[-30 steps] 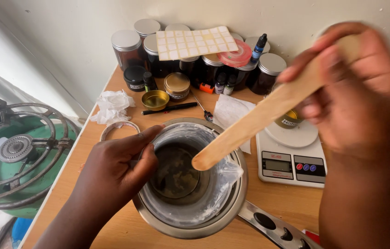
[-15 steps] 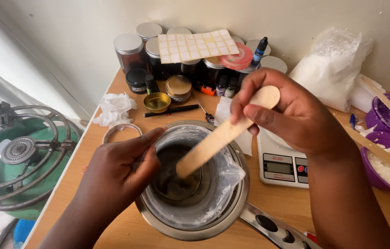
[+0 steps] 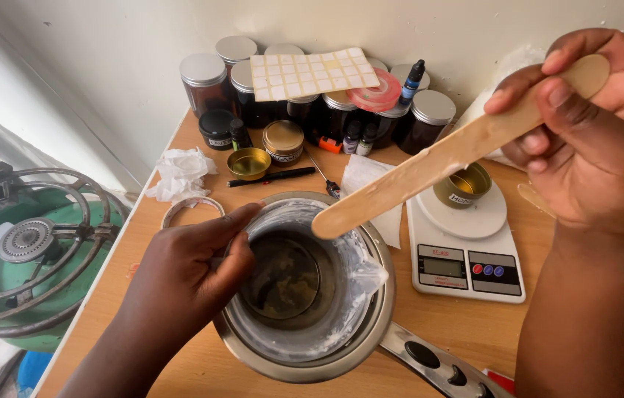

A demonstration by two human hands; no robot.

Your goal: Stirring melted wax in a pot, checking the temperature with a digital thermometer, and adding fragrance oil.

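My left hand (image 3: 186,269) grips the left rim of a steel pot (image 3: 304,354) whose inner wall is smeared with white wax; a dark liquid lies at its bottom. My right hand (image 3: 592,147) holds a flat wooden stirring stick (image 3: 444,158) by its upper end, raised above the pot. The stick's wax-coated lower tip hangs over the pot's far rim. Behind the stick, a small gold tin (image 3: 466,184) stands on a white kitchen scale (image 3: 466,254).
Dark jars with silver lids (image 3: 205,81), small dropper bottles (image 3: 413,74), a sheet of white labels (image 3: 312,72) and a red lid line the wall. An open gold tin (image 3: 248,162), a black pen and crumpled tissue (image 3: 179,173) lie near. A green gas burner (image 3: 24,250) stands left of the table.
My right hand has lifted the stick up and to the right, out of the pot. The left hand has kept its hold on the rim.
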